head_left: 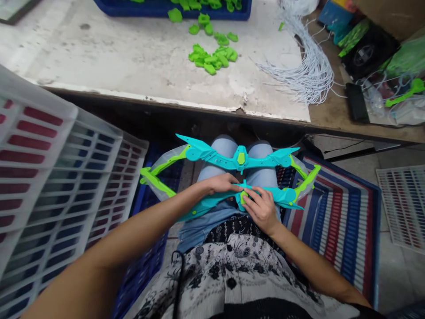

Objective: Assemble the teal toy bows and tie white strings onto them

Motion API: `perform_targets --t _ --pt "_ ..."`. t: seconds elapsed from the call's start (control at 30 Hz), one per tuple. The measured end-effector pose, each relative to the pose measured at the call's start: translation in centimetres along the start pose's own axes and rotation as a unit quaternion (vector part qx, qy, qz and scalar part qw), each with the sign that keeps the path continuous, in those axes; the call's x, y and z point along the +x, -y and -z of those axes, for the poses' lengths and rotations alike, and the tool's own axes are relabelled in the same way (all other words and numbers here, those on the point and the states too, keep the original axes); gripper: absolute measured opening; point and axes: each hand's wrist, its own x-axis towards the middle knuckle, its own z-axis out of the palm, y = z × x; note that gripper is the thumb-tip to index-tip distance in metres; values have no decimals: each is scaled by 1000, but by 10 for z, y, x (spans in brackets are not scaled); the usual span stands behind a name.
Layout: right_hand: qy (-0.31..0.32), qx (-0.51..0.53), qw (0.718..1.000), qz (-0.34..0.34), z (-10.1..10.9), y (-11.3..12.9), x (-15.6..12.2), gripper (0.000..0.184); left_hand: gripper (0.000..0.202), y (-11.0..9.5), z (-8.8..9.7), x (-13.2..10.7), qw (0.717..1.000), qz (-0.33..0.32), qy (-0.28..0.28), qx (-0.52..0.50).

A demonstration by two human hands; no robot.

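Across my lap lie two turquoise plastic toy bow limbs with green end arms. The far limb [226,162] rests over my knees, a green insert [241,158] set in its middle. The near limb [209,204] is under both hands. My left hand [223,184] is closed on its centre, fingers pressed together at the top edge. My right hand [263,208] is closed on the same limb from the right, fingertips against a small green insert [244,197] at its middle. Clear plastic film [159,177] covers the green arms at the left. Some fingertips are hidden.
On the white-topped table [116,57] ahead sit a heap of green plastic pieces [212,57], a blue tray [175,11] of more pieces, and a bundle of white cords [308,75]. White crates [40,177] stand close at left; a striped crate [335,221] is at right.
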Motion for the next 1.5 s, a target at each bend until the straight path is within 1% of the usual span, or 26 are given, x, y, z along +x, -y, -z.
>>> perform_targets --t 0.1,0.27,0.37,0.4,0.43,0.47,0.53,0.6,0.67,0.8,0.87,0.93,1.0,1.03,1.07,1.1,1.17,1.2,1.23,1.27,1.3,1.33,1.37,1.4,1.43,1.5 --pt "-18 4 999 -28 -4 6 -4 23 48 3 0 -1 999 -14 -11 29" --pt "-20 16 999 -30 -7 7 -7 20 49 7 1 0 997 -40 -12 63" --pt "-34 36 995 -87 -9 4 -5 16 51 6 0 1 993 -52 -21 106" --pt "-36 48 992 -113 -9 3 -3 18 52 5 -1 2 990 -55 -27 128" --pt "-36 60 988 -138 -8 3 -1 25 52 5 -2 2 986 -56 -36 151" --pt "-30 69 984 -158 -7 2 1 35 52 4 -3 2 983 -54 -45 169" --pt "3 76 980 -182 -5 1 6 55 52 3 -7 2 978 -49 -60 192" --pt "48 68 980 -181 -2 1 10 64 51 3 -9 3 976 -45 -64 204" --pt "77 50 981 -171 -2 2 12 64 51 4 -10 3 971 -43 -75 224" --pt "82 9 982 -171 -5 3 13 61 49 2 -9 3 956 -43 -98 275" --pt "96 1 982 -165 -5 1 15 64 48 -2 -11 -2 949 -55 -96 296" --pt "128 -7 981 -146 2 -2 17 65 48 -5 -18 -12 939 -68 -97 321" --pt "158 -17 981 -111 13 -3 19 60 46 -7 -30 -27 920 -96 -122 361" --pt "163 -21 982 -92 21 -2 20 54 43 -6 -37 -35 901 -121 -149 389" --pt "157 -23 985 -71 30 -1 21 49 40 -3 -43 -42 874 -153 -184 422" --pt "143 -18 988 -50 39 -1 22 45 37 2 -48 -49 841 -190 -223 455" --pt "109 23 994 -5 56 -4 26 37 40 17 -56 -56 765 -256 -294 512" --pt "88 54 995 12 64 -9 31 32 44 26 -57 -56 732 -278 -323 532" --pt "59 79 995 18 72 -18 38 28 48 36 -58 -54 706 -291 -346 546" --pt "20 90 996 11 79 -31 48 24 51 45 -59 -51 689 -294 -361 556" --pt "-29 80 996 -14 87 -48 61 23 53 53 -59 -48 680 -290 -369 563" --pt "-84 49 994 -55 94 -68 76 24 52 60 -60 -44 677 -281 -373 569" --pt "-135 4 985 -105 102 -90 93 25 50 65 -61 -42 678 -271 -374 572" --pt "-171 -40 972 -158 110 -113 112 27 49 68 -63 -40 680 -262 -373 574" --pt "-187 -74 957 -208 118 -135 132 27 47 69 -65 -40 682 -259 -373 573" --pt "-181 -114 935 -284 132 -173 168 30 44 66 -66 -41 681 -273 -380 564"
